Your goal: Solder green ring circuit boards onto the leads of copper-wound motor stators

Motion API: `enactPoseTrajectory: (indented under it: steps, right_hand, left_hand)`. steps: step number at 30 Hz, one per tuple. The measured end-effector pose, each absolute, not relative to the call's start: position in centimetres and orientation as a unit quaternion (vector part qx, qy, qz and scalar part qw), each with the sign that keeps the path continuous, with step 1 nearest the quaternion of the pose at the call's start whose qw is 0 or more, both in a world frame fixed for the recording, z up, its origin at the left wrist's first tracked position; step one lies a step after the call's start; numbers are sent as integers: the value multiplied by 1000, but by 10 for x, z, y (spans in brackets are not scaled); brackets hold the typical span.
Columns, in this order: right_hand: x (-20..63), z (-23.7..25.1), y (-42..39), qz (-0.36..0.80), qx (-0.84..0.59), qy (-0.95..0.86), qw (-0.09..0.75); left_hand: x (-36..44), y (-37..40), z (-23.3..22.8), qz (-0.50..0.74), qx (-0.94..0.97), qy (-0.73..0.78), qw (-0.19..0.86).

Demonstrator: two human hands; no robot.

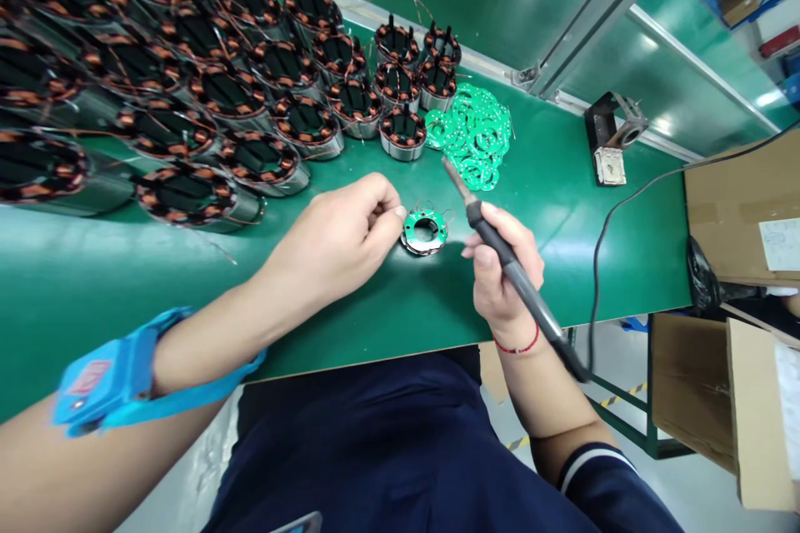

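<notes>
coil (424, 232) capped by a green ring board sits on the bench (375, 308), left hand (341, 237) pinching its rim; right hand (500, 266) closed around a soldering iron (500, 250) just beside it. steadying the coil should keep joints clean. spare boards (475, 133) lie beyond.

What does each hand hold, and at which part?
The right hand grips the soldering iron by its black handle. The left hand touches the edge of the stator; a full grip cannot be told.
</notes>
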State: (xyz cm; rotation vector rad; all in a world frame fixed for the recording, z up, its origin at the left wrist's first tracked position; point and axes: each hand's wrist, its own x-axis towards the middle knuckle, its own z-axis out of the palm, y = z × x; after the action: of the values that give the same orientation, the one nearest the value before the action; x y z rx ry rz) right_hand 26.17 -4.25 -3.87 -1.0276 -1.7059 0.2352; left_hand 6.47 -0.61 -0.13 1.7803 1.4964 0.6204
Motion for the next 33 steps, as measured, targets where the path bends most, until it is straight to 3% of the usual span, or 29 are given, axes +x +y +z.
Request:
enactPoseTrajectory:
  steps: [11,33]
  right_hand:
    - [258,-19,-41,84,-355,-738,568]
    - [256,-19,-40,65,-372,-725,576]
  left_hand:
    - [66,-7,-3,253,684,577,367]
    - [69,-6,-2,244,692,581,350]
